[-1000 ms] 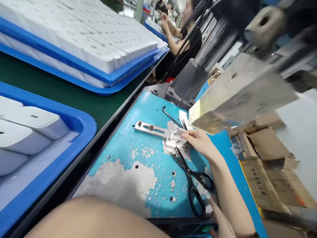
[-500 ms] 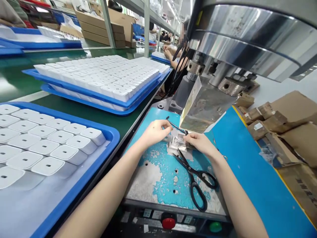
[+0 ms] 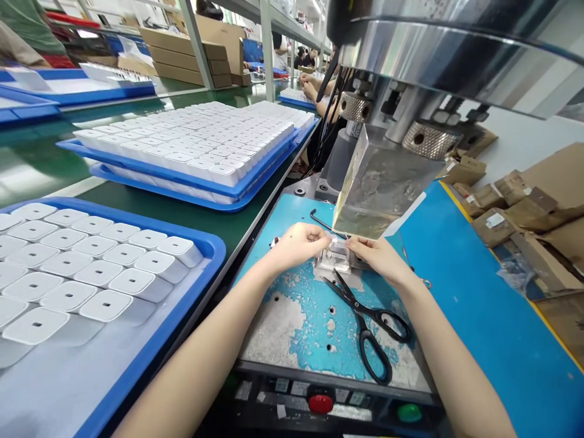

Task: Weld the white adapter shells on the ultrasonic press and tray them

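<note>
My left hand (image 3: 301, 248) is closed in a pinch at the left upper edge of a small clear block fixture (image 3: 335, 263). From the other side, my right hand (image 3: 378, 257) pinches with thumb and finger at the fixture's right upper edge. What lies in the fingertips, if anything, is too small and clear to make out. Black scissors (image 3: 362, 316) lie partly spread on the worn blue machine plate (image 3: 292, 359), tips close to the fixture. Behind the fingers lies a black hex key (image 3: 319, 219). A metal press horn (image 3: 387, 182) hangs just above and behind both hands.
On the left, a blue tray (image 3: 212, 243) holds rows of white rounded-square caps (image 3: 155, 263). Stacked trays (image 3: 237, 204) with similar caps stand behind. A red button (image 3: 320, 403) and green button (image 3: 409, 412) sit in front. Cardboard boxes (image 3: 538, 204) are at right; another person's hands (image 3: 310, 88) show behind.
My fingertips have come closer together over the fixture, the left moving right and the right shifting to its upper edge. The whole view has also shifted slightly.
</note>
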`<state>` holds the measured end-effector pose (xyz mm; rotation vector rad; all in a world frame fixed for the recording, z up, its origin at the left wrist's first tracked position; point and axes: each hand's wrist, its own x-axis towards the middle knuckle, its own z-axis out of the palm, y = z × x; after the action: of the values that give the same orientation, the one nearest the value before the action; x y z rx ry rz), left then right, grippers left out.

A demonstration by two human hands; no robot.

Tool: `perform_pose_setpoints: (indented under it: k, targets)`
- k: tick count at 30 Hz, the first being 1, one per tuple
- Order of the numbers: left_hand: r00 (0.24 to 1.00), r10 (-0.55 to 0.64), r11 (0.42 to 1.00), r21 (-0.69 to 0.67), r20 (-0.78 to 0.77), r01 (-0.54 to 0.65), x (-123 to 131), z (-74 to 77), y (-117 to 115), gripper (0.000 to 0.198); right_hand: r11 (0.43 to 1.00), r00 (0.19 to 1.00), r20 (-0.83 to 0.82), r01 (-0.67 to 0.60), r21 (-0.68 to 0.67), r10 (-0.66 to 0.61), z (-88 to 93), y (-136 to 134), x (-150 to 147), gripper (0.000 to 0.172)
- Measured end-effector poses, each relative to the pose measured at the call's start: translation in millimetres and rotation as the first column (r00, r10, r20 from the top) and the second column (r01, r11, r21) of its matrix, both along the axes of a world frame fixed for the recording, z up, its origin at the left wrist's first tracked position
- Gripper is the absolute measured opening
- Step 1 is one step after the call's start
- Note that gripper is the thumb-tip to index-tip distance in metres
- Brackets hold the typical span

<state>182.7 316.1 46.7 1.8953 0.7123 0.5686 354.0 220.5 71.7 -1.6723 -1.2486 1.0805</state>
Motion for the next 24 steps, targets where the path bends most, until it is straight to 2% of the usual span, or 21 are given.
perform_pose_setpoints:
  k: [5,9,14,18,24]
  targets:
    - [1.0,0.031,0.998,0.054,0.0,-0.031,1.0,0.7,-1.4,0.024,1.0,1.0,-0.003,-0.004,0.025,0.004,-0.2,0.7,-0.9,0.045]
    - [1.0,-0.004,0.998,0.067,0.013,0.003,2.3,-3.2,-0.8,0.022,0.998,1.0,0.002,-0.028,0.047,0.028,-4.4,2.4,0.0,0.042]
    - [0.999,-0.029,0.996,0.089,0.039,0.026,0.8,0.6,-1.7,0.021,0.998,0.996,0.082,-0.035,0.055,0.03,-14.3,4.2,4.5,0.038]
    - [0.999,-0.021,0.992,0.124,0.04,0.016,0.6,1.6,-2.6,0.022,1.0,0.992,0.128,0.005,0.023,-0.008,-17.9,4.8,7.1,0.036]
    - [0.997,-0.018,0.987,0.161,0.074,0.006,1.9,-0.6,-3.3,0.019,0.997,0.987,0.139,0.08,-0.01,-0.078,-13.9,3.6,5.5,0.033]
